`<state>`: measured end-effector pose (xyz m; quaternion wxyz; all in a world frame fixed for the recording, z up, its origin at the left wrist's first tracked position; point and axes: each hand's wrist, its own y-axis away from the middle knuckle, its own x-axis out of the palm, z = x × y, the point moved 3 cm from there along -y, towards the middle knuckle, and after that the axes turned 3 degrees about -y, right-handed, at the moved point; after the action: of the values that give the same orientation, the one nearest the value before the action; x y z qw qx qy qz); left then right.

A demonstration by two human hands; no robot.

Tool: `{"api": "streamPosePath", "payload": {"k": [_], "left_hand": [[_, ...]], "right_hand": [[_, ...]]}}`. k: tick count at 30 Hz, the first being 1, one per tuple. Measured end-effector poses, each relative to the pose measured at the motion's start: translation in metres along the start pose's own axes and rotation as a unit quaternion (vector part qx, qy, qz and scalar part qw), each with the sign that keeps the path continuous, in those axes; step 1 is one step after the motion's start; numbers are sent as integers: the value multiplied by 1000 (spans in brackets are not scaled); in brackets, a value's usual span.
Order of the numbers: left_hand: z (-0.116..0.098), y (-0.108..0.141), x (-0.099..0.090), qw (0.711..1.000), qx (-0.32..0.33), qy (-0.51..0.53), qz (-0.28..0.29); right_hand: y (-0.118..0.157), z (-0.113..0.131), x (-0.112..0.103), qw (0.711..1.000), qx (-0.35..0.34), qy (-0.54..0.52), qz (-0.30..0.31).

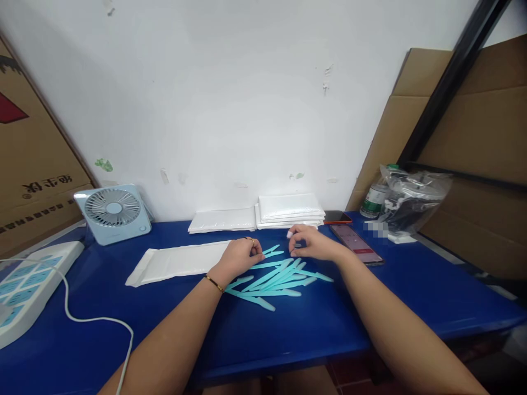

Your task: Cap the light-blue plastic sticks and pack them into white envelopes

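Several turquoise plastic sticks with pale blade-like ends (274,282) lie in a loose fan on the blue table (288,340). My left hand (242,257) is at the left edge of the pile, its fingers pinched together by the end of a turquoise stick; what is between the fingertips is too small to tell. A long white padded envelope (177,262) lies flat under and left of that hand. My right hand (308,241) hovers above the right side of the pile, thumb and fingers curved apart with nothing between them.
White envelopes (290,208) are stacked against the wall. A blue fan (114,211), a power strip (37,285) and its white cable stand left. Right are a phone (357,244), a bottle (374,200) and a plastic bag (415,203).
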<state>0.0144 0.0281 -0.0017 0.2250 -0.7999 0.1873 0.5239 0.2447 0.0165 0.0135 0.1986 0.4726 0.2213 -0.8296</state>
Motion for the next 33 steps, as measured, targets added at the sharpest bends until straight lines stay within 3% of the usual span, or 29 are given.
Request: {"api": "streamPosePath", "payload": {"k": [4,13,19,25,30,33], "left_hand": [[-13,4,1,998,49,24,33],[-28,11,3,996,50,22,76],[-20,4,2,999,28,-12,32],[2,0,1,998,-36,11,41],[-3,1,0,1000,-14,3,17],[-12,3,4,999,17,-9,34]], "right_hand": [[-8,18,15,998,-32,9,49],[-9,14,20,996,-34,2,88],[-5,7,10,998,-31,18,54],[4,-22,-3,995,61,83,4],[-3,-3,7,998,7,66,-4],[-9,7,17,998,-15,59,22]]}}
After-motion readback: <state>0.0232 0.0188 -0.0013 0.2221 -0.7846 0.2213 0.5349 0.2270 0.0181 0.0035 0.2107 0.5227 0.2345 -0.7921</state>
